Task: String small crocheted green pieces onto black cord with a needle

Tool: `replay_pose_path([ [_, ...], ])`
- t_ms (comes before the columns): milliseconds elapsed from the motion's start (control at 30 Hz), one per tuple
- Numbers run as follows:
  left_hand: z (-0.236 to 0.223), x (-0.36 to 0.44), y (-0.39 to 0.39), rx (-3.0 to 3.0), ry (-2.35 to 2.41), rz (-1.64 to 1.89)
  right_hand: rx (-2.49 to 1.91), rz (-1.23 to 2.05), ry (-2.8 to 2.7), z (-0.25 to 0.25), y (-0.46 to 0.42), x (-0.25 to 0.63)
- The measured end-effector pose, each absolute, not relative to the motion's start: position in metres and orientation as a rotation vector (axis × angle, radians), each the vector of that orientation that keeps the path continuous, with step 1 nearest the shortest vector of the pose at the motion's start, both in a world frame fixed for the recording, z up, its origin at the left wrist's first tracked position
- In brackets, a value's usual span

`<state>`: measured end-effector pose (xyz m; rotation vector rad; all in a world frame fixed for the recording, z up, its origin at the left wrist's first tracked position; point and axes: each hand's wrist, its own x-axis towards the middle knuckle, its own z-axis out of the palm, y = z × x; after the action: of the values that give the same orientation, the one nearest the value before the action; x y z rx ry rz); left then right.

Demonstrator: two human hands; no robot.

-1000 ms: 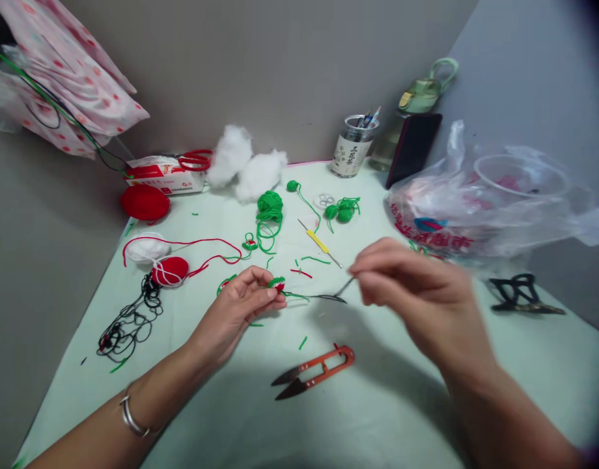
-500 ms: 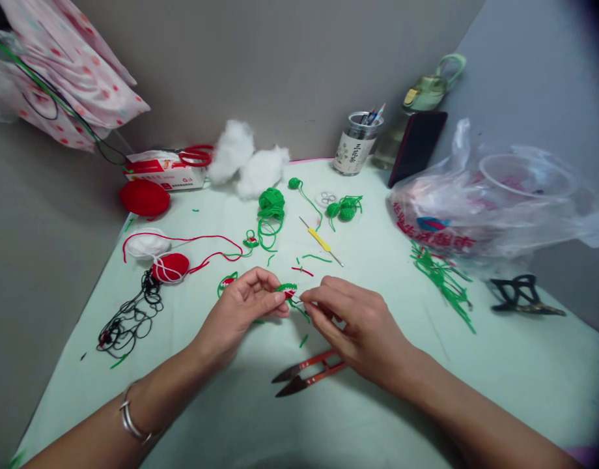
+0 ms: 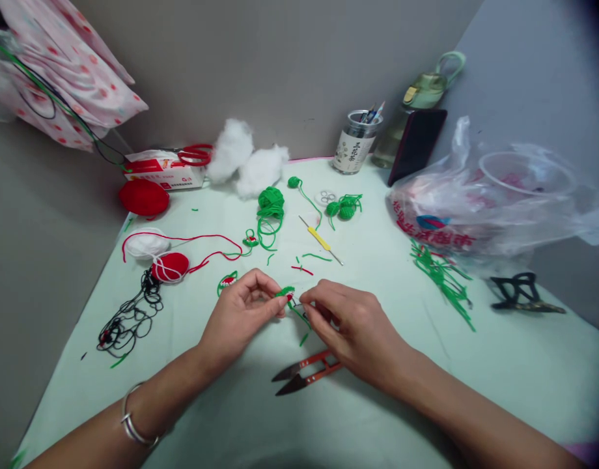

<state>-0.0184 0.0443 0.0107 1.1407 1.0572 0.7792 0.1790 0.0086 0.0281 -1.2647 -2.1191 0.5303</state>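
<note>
Between the thumb and fingers of my left hand (image 3: 248, 303) is a small crocheted piece (image 3: 286, 293) in green, white and red, shaped like a watermelon slice. My right hand (image 3: 351, 319) pinches a fine needle-like thing (image 3: 297, 304) close against the piece's right side; it is too thin to make out fully. A green yarn tail and a bit of dark thread hang below. A similar watermelon-slice piece (image 3: 228, 282) lies just beyond my left hand, and a smaller one (image 3: 250, 239) farther back. Orange-handled thread snips (image 3: 306, 371) lie partly under my right hand.
A yellow-handled crochet hook (image 3: 319, 238), green yarn (image 3: 270, 203), red yarn (image 3: 170, 268) and tangled black yarn (image 3: 126, 326) lie around. White stuffing (image 3: 260, 170) is at the back. Green scraps (image 3: 443, 283), a hair claw (image 3: 521, 293) and a plastic bag (image 3: 475, 195) are right.
The crocheted piece has tilted slightly in my left hand, with its green edge turned. My right hand has shifted down a little, still pinching close beside it.
</note>
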Motion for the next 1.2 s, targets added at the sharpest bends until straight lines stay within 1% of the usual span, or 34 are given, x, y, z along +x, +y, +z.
replay_pose_path([
  [300, 0.0095, -0.0155, 0.0479, 0.884, 0.893, 0.815, -1.182, 0.449, -2.094, 0.0327, 0.0072, 0.1834],
  [500, 0.012, -0.0151, 0.0472, 0.841, 0.886, 0.816, -1.164, 0.431, -2.107, 0.0336, 0.0085, 0.1832],
  [1033, 0.0098, -0.0179, 0.0426, 1.057, 0.965, 0.8, -1.239, 0.505, -2.104, 0.0312, 0.0055, 0.1782],
  [1200, 0.0125, -0.0165, 0.0409, 1.193, 1.075, 0.808, -1.28, 0.541, -2.064, 0.0296, 0.0054, 0.1767],
])
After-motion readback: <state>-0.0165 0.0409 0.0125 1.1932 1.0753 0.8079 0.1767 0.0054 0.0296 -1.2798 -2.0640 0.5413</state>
